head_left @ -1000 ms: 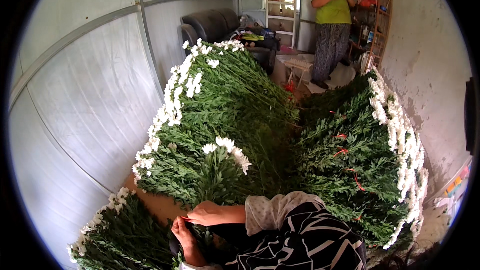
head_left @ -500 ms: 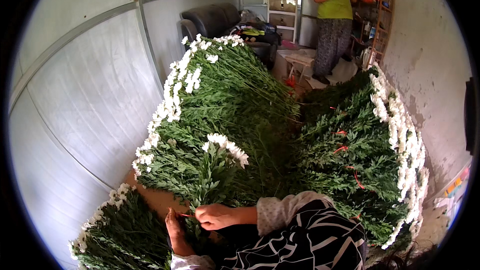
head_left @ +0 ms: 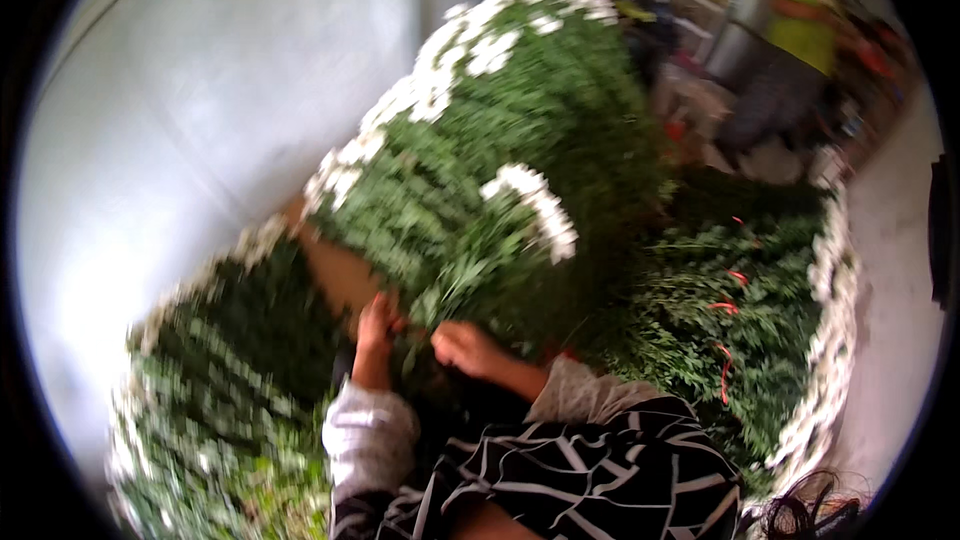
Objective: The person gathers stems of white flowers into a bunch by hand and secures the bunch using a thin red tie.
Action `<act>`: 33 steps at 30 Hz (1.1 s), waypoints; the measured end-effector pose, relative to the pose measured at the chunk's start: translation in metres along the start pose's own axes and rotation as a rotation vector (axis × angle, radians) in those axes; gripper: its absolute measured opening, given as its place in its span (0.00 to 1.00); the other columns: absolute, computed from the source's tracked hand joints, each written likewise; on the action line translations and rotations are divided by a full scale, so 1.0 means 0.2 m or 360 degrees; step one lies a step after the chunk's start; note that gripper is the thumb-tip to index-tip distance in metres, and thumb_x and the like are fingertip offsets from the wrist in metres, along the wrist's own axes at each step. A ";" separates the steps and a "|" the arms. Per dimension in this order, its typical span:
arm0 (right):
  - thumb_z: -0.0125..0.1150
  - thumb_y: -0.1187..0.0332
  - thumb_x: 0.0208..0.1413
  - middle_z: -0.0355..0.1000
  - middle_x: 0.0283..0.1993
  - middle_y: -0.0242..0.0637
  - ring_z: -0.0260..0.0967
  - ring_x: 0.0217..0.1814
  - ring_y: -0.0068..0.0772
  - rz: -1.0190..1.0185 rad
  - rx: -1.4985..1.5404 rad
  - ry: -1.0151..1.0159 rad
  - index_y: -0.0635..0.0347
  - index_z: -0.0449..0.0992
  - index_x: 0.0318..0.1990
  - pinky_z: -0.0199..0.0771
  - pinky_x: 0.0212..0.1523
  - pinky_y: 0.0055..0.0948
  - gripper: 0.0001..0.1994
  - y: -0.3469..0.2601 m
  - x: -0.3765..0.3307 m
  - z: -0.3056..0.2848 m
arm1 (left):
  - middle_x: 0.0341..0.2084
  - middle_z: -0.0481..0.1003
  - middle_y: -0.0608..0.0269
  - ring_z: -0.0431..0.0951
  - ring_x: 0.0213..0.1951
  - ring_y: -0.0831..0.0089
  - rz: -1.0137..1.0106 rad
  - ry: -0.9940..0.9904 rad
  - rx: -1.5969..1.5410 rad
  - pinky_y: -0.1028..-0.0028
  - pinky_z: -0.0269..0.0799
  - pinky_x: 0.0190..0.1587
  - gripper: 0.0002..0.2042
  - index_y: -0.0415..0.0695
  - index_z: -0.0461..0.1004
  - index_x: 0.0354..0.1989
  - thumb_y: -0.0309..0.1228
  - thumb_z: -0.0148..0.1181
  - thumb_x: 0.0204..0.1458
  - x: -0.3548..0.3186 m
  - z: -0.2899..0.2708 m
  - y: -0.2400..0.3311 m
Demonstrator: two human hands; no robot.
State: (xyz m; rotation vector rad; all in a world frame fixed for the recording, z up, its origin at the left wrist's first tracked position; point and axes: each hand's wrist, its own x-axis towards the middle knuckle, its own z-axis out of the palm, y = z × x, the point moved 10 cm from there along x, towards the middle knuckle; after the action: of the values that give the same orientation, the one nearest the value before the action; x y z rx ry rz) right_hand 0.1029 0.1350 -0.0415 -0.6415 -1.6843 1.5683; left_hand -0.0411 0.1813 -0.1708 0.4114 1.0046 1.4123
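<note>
A bunch of white chrysanthemums (head_left: pixel 535 208) stands in front of me, its blooms up and to the right and its leafy stems running down between my hands. My left hand (head_left: pixel 374 330) is closed at the left of the stems, with a thin red tie (head_left: pixel 421 334) at its fingers. Closed on the tie's other side, my right hand (head_left: pixel 470 350) sits just right of the stems. Motion blur and leaves hide how the tie lies around the bunch.
A big heap of white chrysanthemums (head_left: pixel 540 70) lies ahead. Another stack (head_left: pixel 210 390) is at left. Bunches with red ties (head_left: pixel 725 308) line the right. Brown cardboard (head_left: pixel 340 270) shows between heaps. A person in a yellow-green shirt (head_left: pixel 803 25) stands at the far right.
My view has swung left and down and is blurred, bringing more of the left stack into sight. Both hands are still at the stems, a little farther apart.
</note>
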 end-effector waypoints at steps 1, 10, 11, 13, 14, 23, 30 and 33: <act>0.41 0.69 0.49 0.59 0.16 0.28 0.55 0.17 0.17 0.0045 0.0056 0.0091 0.59 0.62 0.19 0.57 0.18 0.17 0.10 0.04 -0.01 -0.08 | 0.07 0.50 0.73 0.50 0.11 0.81 0.0064 -0.0095 0.0132 0.80 0.47 0.14 0.12 0.49 0.57 0.14 0.34 0.40 0.48 -0.05 0.18 0.06; 0.51 0.71 0.42 0.64 0.37 0.41 0.63 0.33 0.35 -0.0776 -0.1159 -0.0192 0.66 0.65 0.18 0.64 0.31 0.26 0.08 -0.38 0.21 0.08 | 0.28 0.68 0.64 0.66 0.33 0.76 0.0544 -0.0629 0.1327 0.76 0.60 0.37 0.12 0.38 0.67 0.35 0.30 0.54 0.42 -0.52 0.45 0.34; 0.52 0.71 0.41 0.64 0.36 0.39 0.63 0.31 0.35 -0.0904 -0.1136 -0.0233 0.65 0.66 0.18 0.64 0.29 0.26 0.08 -0.40 0.22 0.15 | 0.28 0.69 0.64 0.66 0.33 0.76 0.0703 -0.0639 0.1448 0.76 0.61 0.36 0.10 0.39 0.67 0.34 0.29 0.53 0.43 -0.49 0.42 0.29; 0.51 0.66 0.44 0.65 0.32 0.38 0.64 0.29 0.36 -0.1024 -0.0999 -0.0295 0.63 0.66 0.24 0.64 0.28 0.27 0.09 -0.35 0.25 0.23 | 0.28 0.69 0.65 0.67 0.33 0.77 0.1150 -0.0421 0.1872 0.77 0.60 0.37 0.10 0.39 0.67 0.34 0.30 0.52 0.44 -0.53 0.42 0.35; 0.49 0.63 0.46 0.65 0.28 0.38 0.64 0.27 0.36 -0.0744 -0.1016 -0.0373 0.61 0.65 0.28 0.64 0.26 0.28 0.10 -0.24 0.30 0.21 | 0.27 0.70 0.64 0.67 0.32 0.76 0.0952 -0.0453 0.1480 0.77 0.61 0.37 0.11 0.38 0.67 0.35 0.31 0.49 0.46 -0.50 0.41 0.35; 0.47 0.66 0.47 0.63 0.11 0.35 0.62 0.11 0.31 -0.0228 -0.1845 -0.0144 0.55 0.60 0.33 0.59 0.10 0.26 0.07 -0.16 0.29 -0.05 | 0.16 0.66 0.69 0.63 0.23 0.81 0.0473 -0.0439 0.0993 0.81 0.59 0.31 0.13 0.36 0.70 0.26 0.36 0.47 0.48 -0.40 0.34 0.28; 0.53 0.66 0.39 0.64 0.17 0.36 0.64 0.19 0.38 -0.0176 -0.1439 -0.0375 0.58 0.65 0.24 0.63 0.20 0.32 0.07 -0.13 0.21 0.03 | 0.20 0.68 0.68 0.65 0.26 0.81 0.0098 -0.0849 0.0847 0.81 0.59 0.32 0.11 0.39 0.69 0.26 0.36 0.52 0.44 -0.34 0.41 0.22; 0.53 0.68 0.37 0.63 0.21 0.37 0.64 0.23 0.40 -0.0285 -0.1577 -0.0252 0.59 0.65 0.21 0.63 0.22 0.33 0.06 -0.09 0.22 0.04 | 0.22 0.68 0.69 0.65 0.26 0.82 0.0033 -0.0886 0.0788 0.82 0.61 0.31 0.09 0.39 0.69 0.28 0.31 0.56 0.41 -0.36 0.43 0.20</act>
State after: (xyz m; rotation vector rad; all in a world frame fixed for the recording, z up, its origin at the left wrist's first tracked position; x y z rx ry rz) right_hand 0.0715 0.1620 -0.0163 -0.8075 -2.5404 0.5841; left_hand 0.0117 0.1478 -0.0684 1.1140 0.8715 0.9648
